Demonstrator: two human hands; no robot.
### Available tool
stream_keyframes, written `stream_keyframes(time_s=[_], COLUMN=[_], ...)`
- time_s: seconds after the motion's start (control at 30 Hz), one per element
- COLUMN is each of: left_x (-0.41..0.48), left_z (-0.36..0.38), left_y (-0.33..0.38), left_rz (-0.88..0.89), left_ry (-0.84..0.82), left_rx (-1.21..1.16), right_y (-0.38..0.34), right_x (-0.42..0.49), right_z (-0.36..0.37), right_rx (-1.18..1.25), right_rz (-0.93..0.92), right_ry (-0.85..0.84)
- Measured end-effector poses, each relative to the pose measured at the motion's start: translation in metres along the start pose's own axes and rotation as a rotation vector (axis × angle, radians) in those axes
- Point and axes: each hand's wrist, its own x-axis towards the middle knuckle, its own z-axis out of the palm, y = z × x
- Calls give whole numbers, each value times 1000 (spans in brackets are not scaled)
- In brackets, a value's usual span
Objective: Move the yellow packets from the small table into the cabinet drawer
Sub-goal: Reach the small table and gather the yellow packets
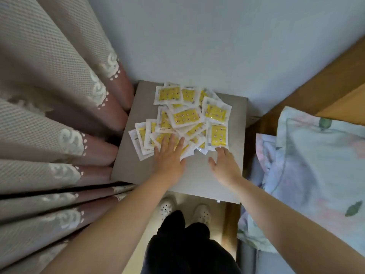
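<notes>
Several yellow packets with white edges lie in a loose, overlapping pile on the far half of the small grey table. My left hand lies flat with spread fingers on the near packets at the pile's front left. To the right, my right hand rests open on the bare tabletop, its fingertips touching the near edge of the front right packet. Neither hand grips a packet. No cabinet drawer is in view.
A heavy curtain hangs close along the table's left side. A bed with a wooden frame and pale floral bedding flanks the right. A light blue wall stands behind the table. My legs and white shoes are below the near edge.
</notes>
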Motion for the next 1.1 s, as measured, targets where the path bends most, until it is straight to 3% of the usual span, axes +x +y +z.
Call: stream_keyframes(time_s=[0.07, 0.2, 0.27, 0.43, 0.63, 0.7, 0.9, 1.1], left_x=[14, 39, 50, 81, 116, 120, 123, 126], left_z=[14, 37, 42, 30, 26, 30, 38, 49], left_y=[-8, -21, -26, -23, -20, -23, -29, -33], left_rz=[-5, -24, -18, 79, 221, 232, 243, 255], left_ry=[19, 62, 126, 210, 86, 69, 125, 220], left_rx=[-8, -2, 22, 103, 169, 182, 195, 188], right_y=[7, 18, 20, 11, 25, 31, 34, 12], right_x=[21, 69, 91, 123, 127, 119, 123, 193], right_z=[11, 14, 12, 9, 11, 2, -59, -89], right_rx=[97, 219, 235, 108, 400, 432, 376, -139], right_rz=[50, 183, 280, 485, 600, 566, 267, -42], right_ry=[29, 282, 329, 322, 235, 231, 438, 111])
